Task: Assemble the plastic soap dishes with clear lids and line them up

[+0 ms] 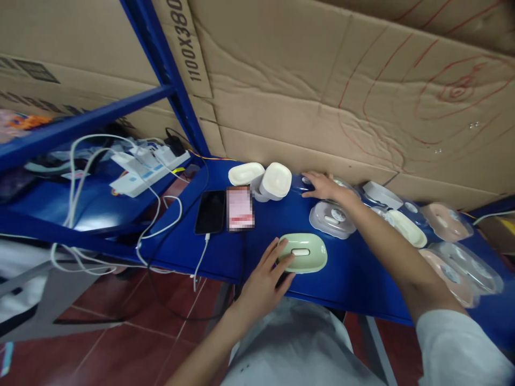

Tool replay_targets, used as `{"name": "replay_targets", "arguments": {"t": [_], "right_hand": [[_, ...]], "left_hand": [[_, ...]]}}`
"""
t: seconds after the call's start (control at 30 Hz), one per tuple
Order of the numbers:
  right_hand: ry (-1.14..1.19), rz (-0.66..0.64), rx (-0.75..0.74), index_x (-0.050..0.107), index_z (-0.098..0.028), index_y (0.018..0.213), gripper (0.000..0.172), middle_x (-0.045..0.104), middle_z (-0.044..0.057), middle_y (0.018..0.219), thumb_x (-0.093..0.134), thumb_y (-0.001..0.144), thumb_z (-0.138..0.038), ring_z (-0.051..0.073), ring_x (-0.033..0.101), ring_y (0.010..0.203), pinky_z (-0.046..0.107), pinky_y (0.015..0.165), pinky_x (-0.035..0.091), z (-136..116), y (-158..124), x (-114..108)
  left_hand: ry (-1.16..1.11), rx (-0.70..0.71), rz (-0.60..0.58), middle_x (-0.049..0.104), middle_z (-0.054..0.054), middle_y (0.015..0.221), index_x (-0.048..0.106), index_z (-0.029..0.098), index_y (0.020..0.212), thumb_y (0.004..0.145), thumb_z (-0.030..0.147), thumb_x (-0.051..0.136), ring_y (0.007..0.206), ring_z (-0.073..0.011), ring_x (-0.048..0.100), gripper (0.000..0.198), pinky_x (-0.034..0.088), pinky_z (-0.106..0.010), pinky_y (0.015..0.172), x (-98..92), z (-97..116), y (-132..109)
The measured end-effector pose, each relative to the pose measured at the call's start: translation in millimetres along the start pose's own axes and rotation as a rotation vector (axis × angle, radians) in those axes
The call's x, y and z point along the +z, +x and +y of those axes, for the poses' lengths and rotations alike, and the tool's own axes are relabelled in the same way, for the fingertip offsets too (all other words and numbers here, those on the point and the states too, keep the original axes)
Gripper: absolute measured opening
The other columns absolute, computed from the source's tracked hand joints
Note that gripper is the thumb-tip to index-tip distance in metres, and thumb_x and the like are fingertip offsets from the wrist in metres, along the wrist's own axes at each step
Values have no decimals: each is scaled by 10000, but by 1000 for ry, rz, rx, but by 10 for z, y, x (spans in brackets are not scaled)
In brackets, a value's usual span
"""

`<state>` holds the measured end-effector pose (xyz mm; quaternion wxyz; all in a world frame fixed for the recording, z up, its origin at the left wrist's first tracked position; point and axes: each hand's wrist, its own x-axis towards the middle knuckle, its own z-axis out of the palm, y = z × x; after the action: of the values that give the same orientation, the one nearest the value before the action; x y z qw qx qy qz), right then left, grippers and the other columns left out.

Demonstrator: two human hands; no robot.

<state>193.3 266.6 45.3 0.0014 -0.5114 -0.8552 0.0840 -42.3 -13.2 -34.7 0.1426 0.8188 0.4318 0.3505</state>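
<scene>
My left hand [267,276] rests with spread fingers on the left side of a light green oval dish [316,252], which has a small white piece in its middle. Farther back, my right hand [324,186] reaches toward the cardboard, fingers apart, over a clear plastic cover [300,184] lying on the blue table. Just below that hand is a pale lilac dish [332,219] under a clear cover. Whether the right fingertips press on the clear cover cannot be made out.
Cream containers [276,180] stand at the back beside a black phone [210,212] and a pink card [240,208]. At right lie pink dishes [446,221], clear covers and a cream dish [407,228]. White cables and a power strip [140,179] are at left.
</scene>
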Motion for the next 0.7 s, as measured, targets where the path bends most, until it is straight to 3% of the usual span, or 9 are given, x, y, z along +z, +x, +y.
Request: {"name": "replay_targets", "arguments": {"t": [0.1,0.2,0.37,0.4,0.5,0.57,0.7], "right_hand": [[13,3,5,527,-170,1529,894,574,236,1497,892,792,-520,439,567,1372,686,1158,388,43,37,33],[36,27,-12,533,-179,1518,801,558,205,1499,825,864,-538,377,604,1335,578,1146,457,9,-140,-61],[25,354,-82,565,-227,1518,622,541,181,1541,632,1007,-576,420,543,1417,650,1199,400,-242,-941,-161],[60,412,-100,564,-245,1522,613,536,169,1554,629,1010,-576,414,536,1430,646,1207,403,-314,-1174,-110],[217,403,-165,492,-324,1586,604,518,126,1578,610,1033,-537,363,515,1473,584,1207,461,-540,-1902,198],[316,397,-124,428,-352,1631,611,516,124,1577,580,1056,-491,346,523,1473,555,1185,503,-682,-2318,467],[451,455,-12,352,-376,1673,602,486,127,1610,489,1092,-459,352,533,1472,556,1141,554,-909,-2773,874]], "left_hand": [[-9,-19,22,452,-156,1671,602,220,1432,1049,223,639,1600,-341,393,385,512,-545,1230,2,14,-4],[-28,-73,61,376,-175,1706,606,227,1422,1040,230,653,1580,-346,429,385,518,-526,1222,17,24,-16],[-140,-204,42,406,-157,1704,485,277,1522,998,236,723,1533,-313,507,578,539,-476,1202,9,8,-21],[-170,-225,38,433,-149,1694,437,290,1560,984,226,739,1533,-302,508,653,526,-474,1214,-5,0,-16],[-279,-269,22,500,-129,1659,348,323,1625,936,201,789,1514,-291,534,827,501,-486,1234,-65,-36,-2],[-375,-277,-9,526,-130,1641,333,329,1645,910,220,820,1478,-298,575,888,517,-490,1218,-105,-66,1],[-493,-258,-89,516,-140,1649,304,325,1674,911,303,831,1475,-307,577,928,526,-503,1209,-137,-111,-13]]}}
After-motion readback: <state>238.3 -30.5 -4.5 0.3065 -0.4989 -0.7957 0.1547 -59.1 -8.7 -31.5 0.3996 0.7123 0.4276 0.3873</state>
